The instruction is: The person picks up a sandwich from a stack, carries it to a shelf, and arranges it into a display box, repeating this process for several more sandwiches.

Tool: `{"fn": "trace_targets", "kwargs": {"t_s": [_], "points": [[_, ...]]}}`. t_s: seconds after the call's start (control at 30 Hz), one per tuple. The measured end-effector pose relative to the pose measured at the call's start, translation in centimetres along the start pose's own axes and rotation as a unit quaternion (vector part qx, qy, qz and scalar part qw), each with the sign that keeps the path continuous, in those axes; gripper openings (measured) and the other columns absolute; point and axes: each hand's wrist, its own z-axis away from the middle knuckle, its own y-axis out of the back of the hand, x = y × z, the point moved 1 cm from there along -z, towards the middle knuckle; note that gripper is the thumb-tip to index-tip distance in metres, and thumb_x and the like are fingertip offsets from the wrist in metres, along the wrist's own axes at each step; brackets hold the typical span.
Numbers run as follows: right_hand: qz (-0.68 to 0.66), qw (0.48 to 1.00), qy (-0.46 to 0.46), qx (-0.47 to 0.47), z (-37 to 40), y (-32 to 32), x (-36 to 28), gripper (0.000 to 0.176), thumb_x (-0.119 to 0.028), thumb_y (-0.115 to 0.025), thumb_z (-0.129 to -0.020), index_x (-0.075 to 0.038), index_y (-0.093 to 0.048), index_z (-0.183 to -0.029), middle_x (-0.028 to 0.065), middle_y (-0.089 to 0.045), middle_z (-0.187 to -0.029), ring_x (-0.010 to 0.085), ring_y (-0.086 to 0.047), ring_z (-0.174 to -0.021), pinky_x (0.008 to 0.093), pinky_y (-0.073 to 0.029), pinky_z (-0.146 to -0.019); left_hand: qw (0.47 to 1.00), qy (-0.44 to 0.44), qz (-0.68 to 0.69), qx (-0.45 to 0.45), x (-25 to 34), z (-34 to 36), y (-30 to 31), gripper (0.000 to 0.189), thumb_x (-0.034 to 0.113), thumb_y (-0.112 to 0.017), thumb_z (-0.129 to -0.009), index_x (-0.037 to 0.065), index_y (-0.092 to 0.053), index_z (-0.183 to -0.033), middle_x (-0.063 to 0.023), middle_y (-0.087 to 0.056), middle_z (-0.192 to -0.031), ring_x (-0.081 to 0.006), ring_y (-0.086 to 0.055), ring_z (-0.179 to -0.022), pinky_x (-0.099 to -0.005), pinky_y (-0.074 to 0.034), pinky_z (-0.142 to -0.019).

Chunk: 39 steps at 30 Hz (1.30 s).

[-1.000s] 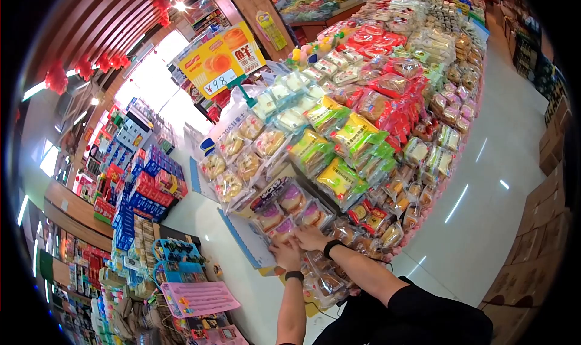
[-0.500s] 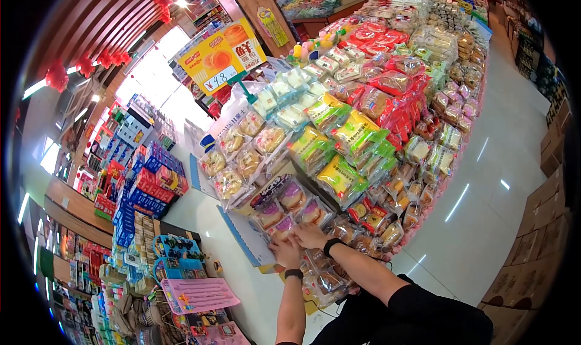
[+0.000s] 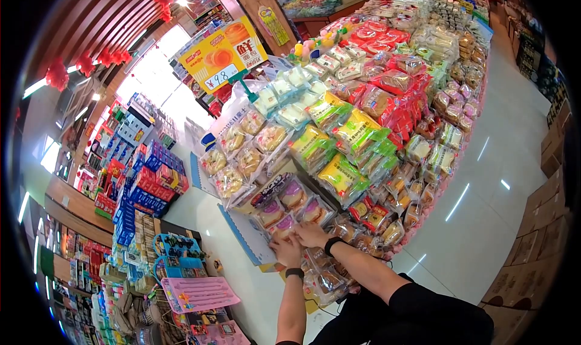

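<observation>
With left hand and right hand on the clear plastic pack of purple round cakes, grip unclear, even, gentle pressure seems best.

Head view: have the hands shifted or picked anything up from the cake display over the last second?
Nothing visibly moved. The left hand and right hand stay side by side on the clear-wrapped cake packs at the display's near edge. Whether either hand grips a pack cannot be told. The stacked packs and the yellow price sign are as before. Only the camera drifted slightly.
</observation>
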Motion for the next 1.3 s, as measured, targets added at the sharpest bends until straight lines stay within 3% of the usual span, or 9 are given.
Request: {"fn": "trace_targets", "kwargs": {"t_s": [0.37,0.83,0.9,0.93,1.03,1.1,1.2,1.3], "points": [[-0.005,1.0,0.012,0.009,-0.1,0.0,0.0,0.034,-0.031,-0.056,-0.086,-0.004,-0.056,-0.106,0.0214,-0.059,-0.103,0.0381,-0.059,-0.097,0.045,-0.048,-0.083,1.0,-0.016,0.02,0.012,-0.1,0.1,-0.1,0.059,0.041,-0.054,-0.085,0.001,-0.04,-0.127,-0.0258,-0.043,-0.122,-0.044,-0.048,-0.109,-0.0493,-0.043,-0.089],[-0.011,1.0,0.004,-0.007,0.3,1.1,-0.7,0.032,-0.028,-0.056,-0.086,-0.004,-0.055,-0.108,0.0221,-0.061,-0.101,0.038,-0.059,-0.095,0.0461,-0.047,-0.081,0.999,-0.031,0.03,0.012,-0.5,0.6,0.1,0.061,0.04,-0.054,-0.085,-0.001,-0.039,-0.128,-0.029,-0.042,-0.124,-0.0462,-0.047,-0.11,-0.0509,-0.042,-0.09],[-0.03,0.996,-0.017,-0.08,-0.4,1.9,-1.1,0.028,-0.027,-0.055,-0.086,-0.004,-0.059,-0.101,0.0217,-0.061,-0.1,0.0378,-0.059,-0.096,0.0457,-0.048,-0.081,0.999,-0.032,0.025,0.009,-0.1,0.1,0.1,0.061,0.042,-0.054,-0.085,0.0,-0.039,-0.128,-0.0285,-0.044,-0.122,-0.0461,-0.048,-0.109,-0.0509,-0.042,-0.09],[-0.126,0.989,0.02,-0.08,-1.2,0.3,-0.2,0.027,-0.027,-0.055,-0.086,-0.003,-0.062,-0.095,0.0203,-0.062,-0.099,0.0379,-0.059,-0.096,0.0449,-0.048,-0.081,0.999,-0.046,0.024,0.016,-0.3,0.3,0.4,0.061,0.042,-0.054,-0.085,0.0,-0.039,-0.128,-0.0285,-0.044,-0.122,-0.0461,-0.048,-0.109,-0.0509,-0.042,-0.09],[-0.095,0.993,-0.018,-0.071,0.7,6.3,-3.2,0.028,-0.027,-0.056,-0.087,-0.002,-0.064,-0.094,0.0194,-0.061,-0.1,0.0378,-0.058,-0.096,0.0445,-0.048,-0.08,0.997,-0.066,0.032,0.03,0.3,0.0,0.1,0.06,0.043,-0.053,-0.085,0.002,-0.039,-0.127,-0.0273,-0.045,-0.119,-0.0456,-0.048,-0.108,-0.0507,-0.042,-0.09],[-0.116,0.992,0.021,0.051,2.2,7.5,-3.8,0.028,-0.026,-0.056,-0.088,-0.001,-0.064,-0.098,0.0198,-0.06,-0.101,0.0366,-0.057,-0.096,0.0437,-0.047,-0.081,0.999,-0.024,0.029,0.011,-0.1,0.1,-0.1,0.059,0.044,-0.052,-0.085,0.003,-0.04,-0.126,-0.0258,-0.045,-0.118,-0.0449,-0.048,-0.107,-0.0506,-0.042,-0.09],[-0.227,0.965,0.071,0.107,6.9,13.4,-6.1,0.027,-0.025,-0.054,-0.09,-0.001,-0.064,-0.1,0.0196,-0.06,-0.102,0.0361,-0.057,-0.097,0.0425,-0.046,-0.083,1.0,-0.024,0.01,0.01,0.2,0.2,0.3,0.059,0.044,-0.052,-0.084,0.003,-0.041,-0.126,-0.0254,-0.045,-0.119,-0.0447,-0.048,-0.107,-0.0508,-0.041,-0.091],[-0.207,0.97,0.058,0.118,11.1,16.8,-5.9,0.027,-0.022,-0.052,-0.092,-0.001,-0.064,-0.103,0.0166,-0.062,-0.102,0.0342,-0.057,-0.096,0.0405,-0.045,-0.085,0.999,-0.037,0.012,0.032,-0.3,0.0,-0.5,0.058,0.043,-0.053,-0.084,0.002,-0.042,-0.124,-0.0253,-0.045,-0.119,-0.0445,-0.048,-0.107,-0.0509,-0.041,-0.091]]}}
